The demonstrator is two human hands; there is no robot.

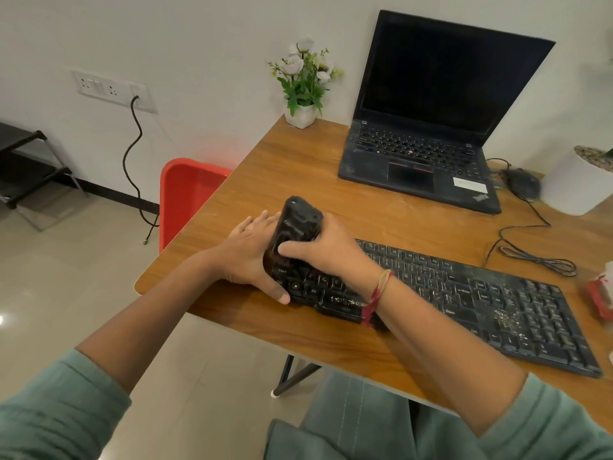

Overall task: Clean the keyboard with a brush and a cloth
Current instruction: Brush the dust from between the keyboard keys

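Head view: right hand point(332, 254) around brush point(297, 223)

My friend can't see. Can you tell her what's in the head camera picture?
A person's right hand grips a black brush on the left end of a dusty black keyboard, while the left hand rests on that end. The keyboard lies on a wooden table, with an open laptop and a small pot of white flowers behind it.

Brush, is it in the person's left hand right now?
No, the right hand grips the brush over the left end of the keyboard, while the left hand rests at that end.
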